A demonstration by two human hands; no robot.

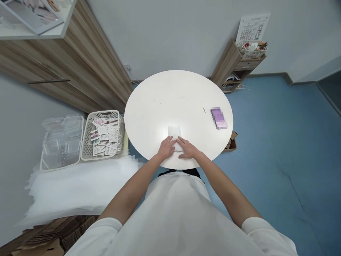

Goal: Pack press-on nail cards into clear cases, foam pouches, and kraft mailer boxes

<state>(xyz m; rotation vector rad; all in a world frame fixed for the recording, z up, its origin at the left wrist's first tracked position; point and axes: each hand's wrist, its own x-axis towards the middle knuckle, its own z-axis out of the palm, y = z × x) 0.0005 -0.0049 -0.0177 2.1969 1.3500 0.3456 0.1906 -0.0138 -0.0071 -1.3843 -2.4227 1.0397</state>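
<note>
A small white folded sheet (174, 130), soft and slightly translucent, lies on the white oval table (170, 92) near its front edge. My left hand (166, 147) rests on the sheet's left side with its fingers stretched forward. On the right side of the same sheet lies my right hand (187, 148), its fingers apart and pointing toward the left hand. The fingertips of both hands nearly meet over the middle of the sheet. Whether anything is wrapped inside it, I cannot tell.
A purple, pixelated flat object (218, 117) lies on the table's right. To the left stand a basket of printed cards (86, 142), a basket of clear plastic boxes (80, 142) and stacked white sheets (80, 186). A cardboard box (232, 144) sits below the table's right edge.
</note>
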